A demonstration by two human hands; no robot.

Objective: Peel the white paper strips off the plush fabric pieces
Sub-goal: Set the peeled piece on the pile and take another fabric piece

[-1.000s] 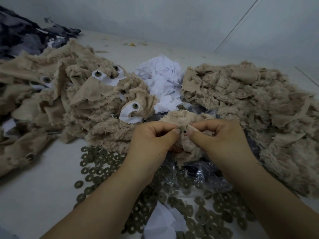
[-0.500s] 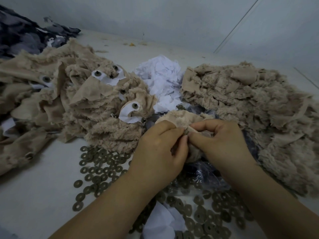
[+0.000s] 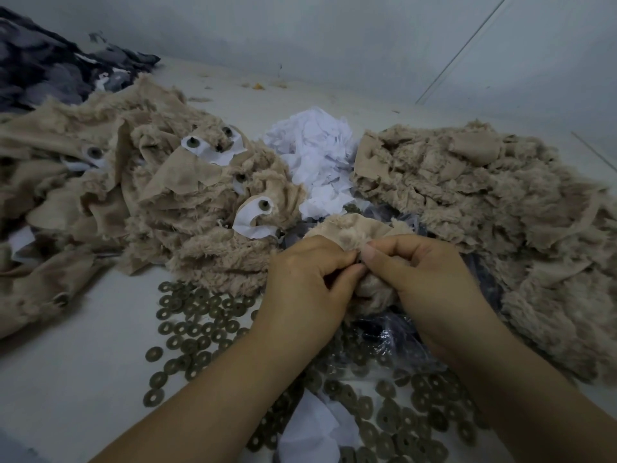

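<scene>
Both hands meeting over the middle of the worktop (image 3: 66,379), toward its near edge. Left hand (image 3: 302,289) curled, thumb and forefinger pinching the top fold of a tan plush piece (image 3: 347,228). Right hand (image 3: 420,282) curled too, fingertips (image 3: 370,253) pinching the same fold, touching those of the left hand. Cannot tell whether a paper strip sits in the pinch: hidden by the fingers. Plush piece bunched between the two hands, smooth backing up, fur hanging below, held just above a crumpled clear plastic bag (image 3: 394,332).

At the left side of the worktop, a heap of plush pieces (image 3: 187,208) with white paper strips (image 3: 250,218) on them, each strip carrying a round dark eye stud. At the right side, a second heap of plush pieces (image 3: 484,202), no white showing on it. Between the two heaps, toward the far edge, a pile of crumpled white paper (image 3: 314,162). Along the near edge, scattered dull ring washers (image 3: 193,329) under and beside the forearms, with a white scrap (image 3: 317,429) lying among them. At the far left corner, dark grey patterned fabric (image 3: 40,68).
</scene>
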